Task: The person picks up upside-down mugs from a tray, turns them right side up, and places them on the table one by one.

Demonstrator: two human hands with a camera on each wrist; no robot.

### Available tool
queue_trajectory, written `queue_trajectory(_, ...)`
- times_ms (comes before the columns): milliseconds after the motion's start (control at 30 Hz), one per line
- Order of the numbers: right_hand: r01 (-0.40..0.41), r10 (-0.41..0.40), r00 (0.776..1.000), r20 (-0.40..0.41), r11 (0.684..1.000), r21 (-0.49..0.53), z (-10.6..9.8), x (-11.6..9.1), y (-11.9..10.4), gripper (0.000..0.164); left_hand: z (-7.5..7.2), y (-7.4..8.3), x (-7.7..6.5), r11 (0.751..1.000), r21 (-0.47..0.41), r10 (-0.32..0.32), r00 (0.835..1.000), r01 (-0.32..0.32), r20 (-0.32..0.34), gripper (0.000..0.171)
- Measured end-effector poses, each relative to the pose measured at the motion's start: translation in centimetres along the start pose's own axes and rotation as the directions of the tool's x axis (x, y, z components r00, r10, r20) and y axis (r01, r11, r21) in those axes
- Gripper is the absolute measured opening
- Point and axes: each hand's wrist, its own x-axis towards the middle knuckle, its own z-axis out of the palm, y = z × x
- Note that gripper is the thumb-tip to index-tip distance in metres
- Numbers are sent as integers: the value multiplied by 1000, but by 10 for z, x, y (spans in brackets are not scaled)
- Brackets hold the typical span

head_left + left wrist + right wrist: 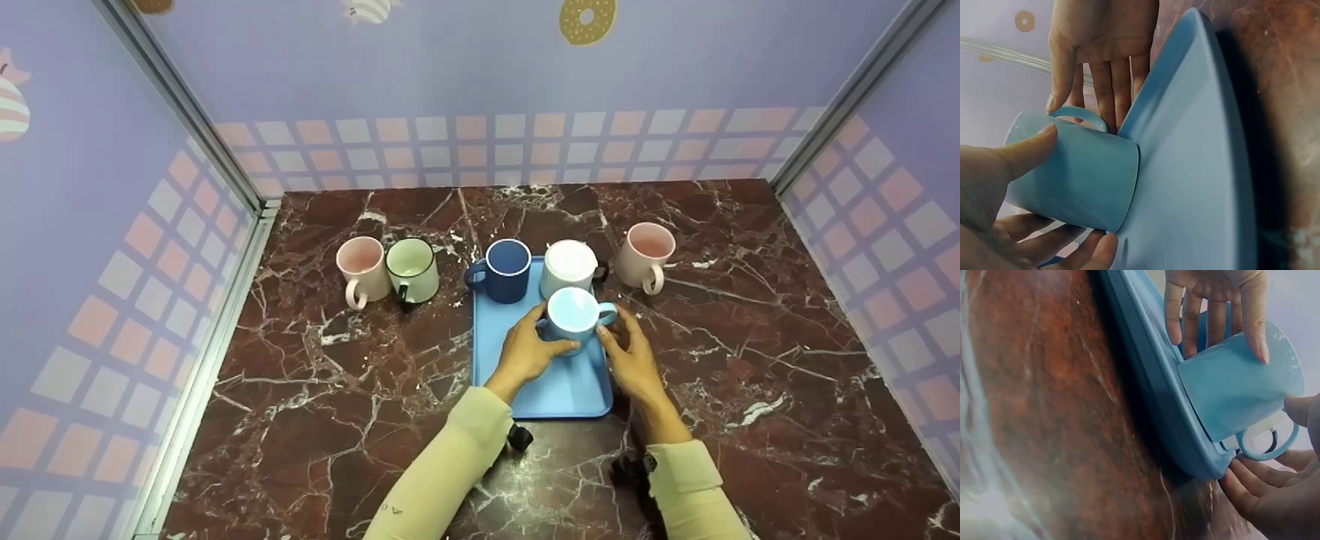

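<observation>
A light blue mug [573, 315] stands upright on the light blue tray [540, 396], its handle pointing right. My left hand [527, 346] grips the mug's body from the left, thumb on the near side and fingers round the far side. At the handle is my right hand [630, 358]; its thumb [1299, 409] touches where handle and body meet, with the fingers beyond the handle, low by the tray's edge. Behind the mug, on the tray, are a white mug [568, 268] with a dark handle and a dark blue mug [507, 271].
Left of the tray, a pink mug [364, 271] and a pale green mug [414, 271] with a black rim stand side by side. Another pink mug [646, 256] is right of the tray. Patterned walls enclose the dark red marbled table [330, 420] at the back and sides.
</observation>
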Motion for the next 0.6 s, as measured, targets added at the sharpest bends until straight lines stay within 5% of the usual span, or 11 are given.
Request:
queue_trajectory(233, 56, -57, 998, -32, 997, -47, 1, -20, -31, 48, -11, 0, -16, 997, 45, 59, 998, -58, -20, 85)
queue_trajectory(600, 135, -143, 988, -54, 982, -135, 7, -38, -48, 39, -33, 3, -41, 983, 114, 151, 986, -142, -75, 88)
